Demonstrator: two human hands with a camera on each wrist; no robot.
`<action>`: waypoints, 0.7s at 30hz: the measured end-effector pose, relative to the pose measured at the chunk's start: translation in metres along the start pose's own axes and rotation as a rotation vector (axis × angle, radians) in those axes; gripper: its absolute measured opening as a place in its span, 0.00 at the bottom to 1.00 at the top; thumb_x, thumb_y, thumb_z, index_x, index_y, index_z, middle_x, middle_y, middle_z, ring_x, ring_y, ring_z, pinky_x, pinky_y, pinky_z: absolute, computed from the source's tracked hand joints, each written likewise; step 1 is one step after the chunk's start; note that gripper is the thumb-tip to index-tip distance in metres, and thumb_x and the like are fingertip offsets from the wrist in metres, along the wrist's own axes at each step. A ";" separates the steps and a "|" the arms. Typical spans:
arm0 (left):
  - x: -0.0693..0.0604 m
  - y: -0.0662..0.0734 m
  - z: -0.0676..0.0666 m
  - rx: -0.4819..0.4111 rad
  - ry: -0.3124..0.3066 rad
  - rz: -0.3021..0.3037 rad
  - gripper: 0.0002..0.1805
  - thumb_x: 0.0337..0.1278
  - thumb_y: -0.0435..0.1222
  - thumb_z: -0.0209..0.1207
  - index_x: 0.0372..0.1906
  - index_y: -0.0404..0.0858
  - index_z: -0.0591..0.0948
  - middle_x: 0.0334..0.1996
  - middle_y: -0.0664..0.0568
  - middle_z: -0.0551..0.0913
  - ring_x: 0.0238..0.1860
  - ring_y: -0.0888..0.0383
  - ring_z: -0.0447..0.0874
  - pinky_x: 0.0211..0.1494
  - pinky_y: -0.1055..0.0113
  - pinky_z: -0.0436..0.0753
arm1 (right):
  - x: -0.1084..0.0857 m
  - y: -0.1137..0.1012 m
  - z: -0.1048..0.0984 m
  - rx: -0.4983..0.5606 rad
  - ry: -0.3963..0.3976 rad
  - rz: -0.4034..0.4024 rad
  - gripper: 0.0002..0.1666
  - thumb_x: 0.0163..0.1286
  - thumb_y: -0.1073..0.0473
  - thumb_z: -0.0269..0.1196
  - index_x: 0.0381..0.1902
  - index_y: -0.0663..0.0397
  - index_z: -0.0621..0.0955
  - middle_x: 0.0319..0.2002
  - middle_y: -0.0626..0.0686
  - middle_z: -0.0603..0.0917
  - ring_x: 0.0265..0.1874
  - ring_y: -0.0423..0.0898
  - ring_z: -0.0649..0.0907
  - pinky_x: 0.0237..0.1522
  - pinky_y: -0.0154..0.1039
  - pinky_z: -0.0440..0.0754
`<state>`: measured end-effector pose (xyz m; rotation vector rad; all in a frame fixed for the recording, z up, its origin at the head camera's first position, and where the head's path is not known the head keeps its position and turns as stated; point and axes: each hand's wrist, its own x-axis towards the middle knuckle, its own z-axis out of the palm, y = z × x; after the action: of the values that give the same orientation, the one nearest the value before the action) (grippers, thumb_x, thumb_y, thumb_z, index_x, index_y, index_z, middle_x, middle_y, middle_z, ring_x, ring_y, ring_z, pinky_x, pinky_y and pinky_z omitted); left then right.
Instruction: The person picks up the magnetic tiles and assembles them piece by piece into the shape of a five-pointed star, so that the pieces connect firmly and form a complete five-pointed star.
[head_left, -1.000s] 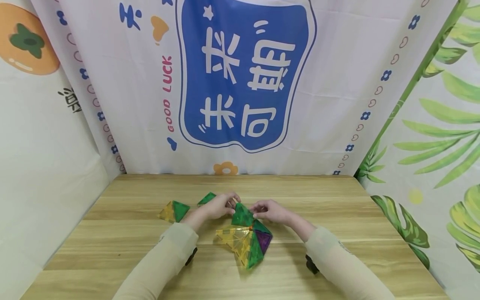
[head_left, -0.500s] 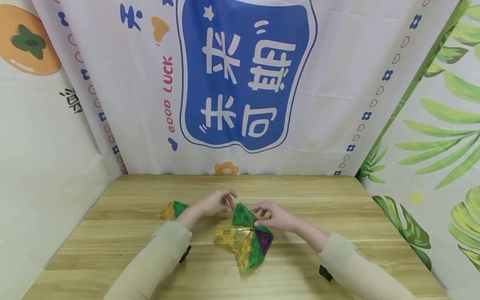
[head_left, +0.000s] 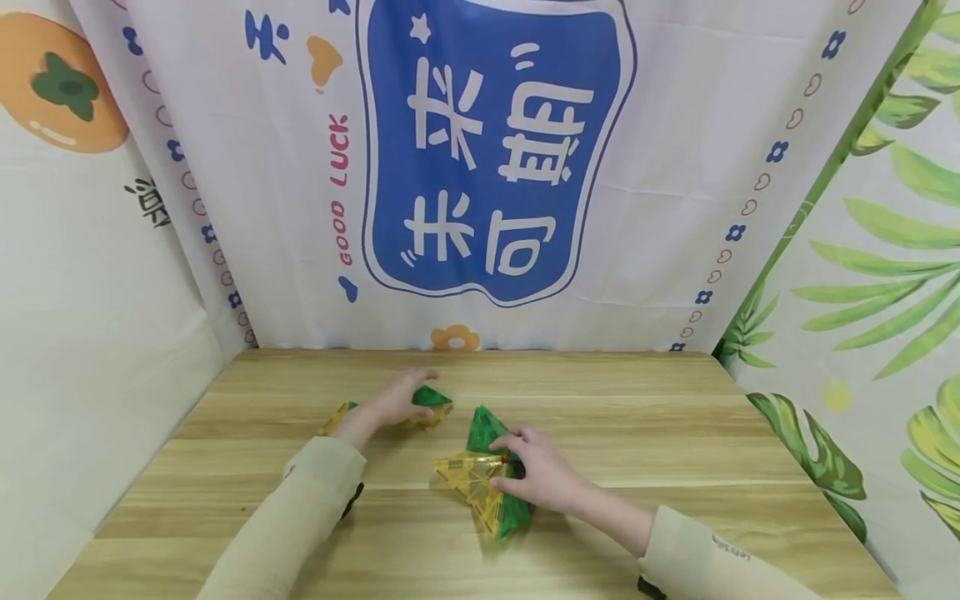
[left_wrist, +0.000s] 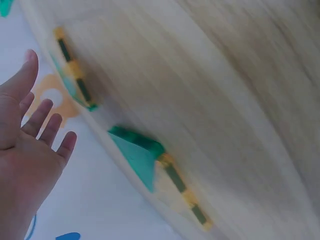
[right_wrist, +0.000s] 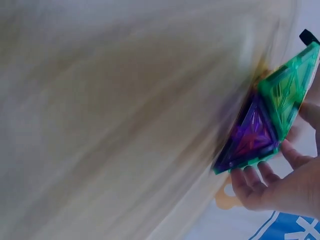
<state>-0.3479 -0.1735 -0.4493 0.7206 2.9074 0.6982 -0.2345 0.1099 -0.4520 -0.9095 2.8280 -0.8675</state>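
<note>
A cluster of joined translucent magnetic tiles (head_left: 471, 477) lies on the table, with yellow and green triangles in the head view. The right wrist view shows its purple triangle (right_wrist: 252, 132) and a green one (right_wrist: 286, 90). My right hand (head_left: 547, 473) holds the cluster from its right side, thumb and fingertips around the tiles, hiding part of it. My left hand (head_left: 395, 398) reaches over a small green-and-yellow tile piece (head_left: 432, 403). Its fingers (left_wrist: 51, 129) are spread and hold nothing; in the left wrist view they are apart from the tiles.
Another green-and-yellow tile piece (head_left: 332, 419) lies to the left, partly behind my left forearm. The wooden table (head_left: 600, 392) ends at a printed cloth backdrop (head_left: 660, 275), with cloth on both sides too.
My left hand has moved left, away from the cluster to the small tile piece. My right hand has come down and nearer, from the upper green tile to the cluster's right side.
</note>
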 end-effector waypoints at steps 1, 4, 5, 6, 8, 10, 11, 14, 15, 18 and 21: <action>0.000 -0.003 0.001 0.009 -0.005 -0.001 0.40 0.48 0.41 0.69 0.66 0.33 0.66 0.66 0.40 0.67 0.67 0.41 0.62 0.69 0.47 0.61 | 0.000 -0.001 0.001 -0.001 0.003 -0.005 0.28 0.62 0.46 0.65 0.56 0.50 0.76 0.61 0.63 0.69 0.59 0.63 0.70 0.53 0.63 0.73; -0.001 -0.011 0.004 0.017 -0.034 -0.006 0.43 0.48 0.45 0.69 0.67 0.33 0.64 0.67 0.40 0.66 0.67 0.41 0.62 0.70 0.46 0.60 | 0.000 -0.002 0.002 -0.011 0.012 -0.014 0.24 0.61 0.48 0.65 0.54 0.49 0.78 0.61 0.62 0.69 0.58 0.62 0.70 0.53 0.64 0.72; -0.001 -0.013 0.005 0.011 -0.048 -0.013 0.44 0.48 0.46 0.68 0.68 0.33 0.63 0.67 0.40 0.65 0.68 0.41 0.61 0.70 0.46 0.59 | 0.000 -0.002 0.002 -0.012 0.011 -0.015 0.23 0.61 0.49 0.65 0.53 0.49 0.78 0.61 0.61 0.69 0.59 0.62 0.70 0.53 0.64 0.72; -0.002 -0.016 0.006 0.008 -0.059 -0.013 0.45 0.48 0.47 0.68 0.68 0.33 0.63 0.67 0.40 0.65 0.68 0.41 0.60 0.70 0.46 0.59 | 0.000 -0.001 0.002 -0.011 0.009 -0.019 0.23 0.61 0.49 0.65 0.53 0.49 0.78 0.61 0.61 0.69 0.59 0.62 0.70 0.54 0.64 0.72; -0.003 -0.020 0.009 -0.001 -0.079 -0.013 0.46 0.49 0.48 0.68 0.69 0.33 0.62 0.68 0.40 0.64 0.69 0.41 0.59 0.70 0.45 0.58 | 0.000 0.001 0.002 -0.015 0.001 -0.029 0.22 0.61 0.50 0.65 0.52 0.47 0.78 0.61 0.60 0.69 0.60 0.61 0.70 0.55 0.64 0.71; -0.003 -0.025 0.011 0.001 -0.092 -0.008 0.46 0.50 0.49 0.67 0.70 0.34 0.61 0.69 0.40 0.63 0.69 0.40 0.58 0.70 0.45 0.58 | 0.000 0.005 0.002 -0.012 -0.017 -0.044 0.22 0.61 0.50 0.65 0.53 0.46 0.78 0.62 0.59 0.69 0.60 0.60 0.69 0.56 0.63 0.71; -0.003 -0.027 0.012 0.003 -0.096 -0.008 0.46 0.50 0.50 0.67 0.70 0.34 0.61 0.69 0.40 0.63 0.69 0.40 0.58 0.70 0.44 0.58 | 0.000 0.007 0.002 -0.010 -0.026 -0.055 0.22 0.61 0.50 0.65 0.53 0.46 0.78 0.62 0.59 0.69 0.61 0.59 0.69 0.56 0.63 0.70; -0.003 -0.030 0.013 0.015 -0.097 -0.006 0.43 0.50 0.51 0.66 0.68 0.36 0.65 0.68 0.41 0.65 0.68 0.40 0.59 0.68 0.41 0.58 | 0.001 0.015 0.000 0.002 -0.068 -0.090 0.22 0.63 0.48 0.64 0.54 0.43 0.77 0.63 0.58 0.68 0.62 0.59 0.68 0.58 0.62 0.69; -0.003 -0.030 0.013 0.015 -0.096 -0.006 0.42 0.50 0.51 0.66 0.67 0.36 0.66 0.67 0.41 0.66 0.68 0.40 0.60 0.68 0.40 0.59 | 0.001 0.018 -0.001 0.010 -0.084 -0.101 0.22 0.63 0.48 0.63 0.55 0.43 0.77 0.63 0.57 0.68 0.63 0.58 0.67 0.59 0.61 0.68; -0.002 -0.028 0.011 0.008 -0.101 -0.022 0.41 0.49 0.49 0.67 0.66 0.37 0.67 0.66 0.42 0.67 0.67 0.39 0.61 0.67 0.40 0.60 | 0.003 0.026 -0.005 0.026 -0.138 -0.127 0.23 0.64 0.46 0.62 0.57 0.40 0.75 0.65 0.56 0.66 0.65 0.58 0.66 0.61 0.60 0.67; 0.000 -0.025 0.009 -0.004 -0.101 -0.040 0.44 0.47 0.49 0.69 0.68 0.37 0.65 0.67 0.40 0.65 0.67 0.39 0.60 0.67 0.41 0.60 | 0.005 0.030 -0.010 0.032 -0.180 -0.144 0.24 0.64 0.45 0.62 0.58 0.37 0.75 0.67 0.54 0.65 0.66 0.56 0.65 0.62 0.60 0.66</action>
<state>-0.3576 -0.1895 -0.4682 0.6747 2.8198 0.6442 -0.2562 0.1326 -0.4589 -1.1368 2.6161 -0.7972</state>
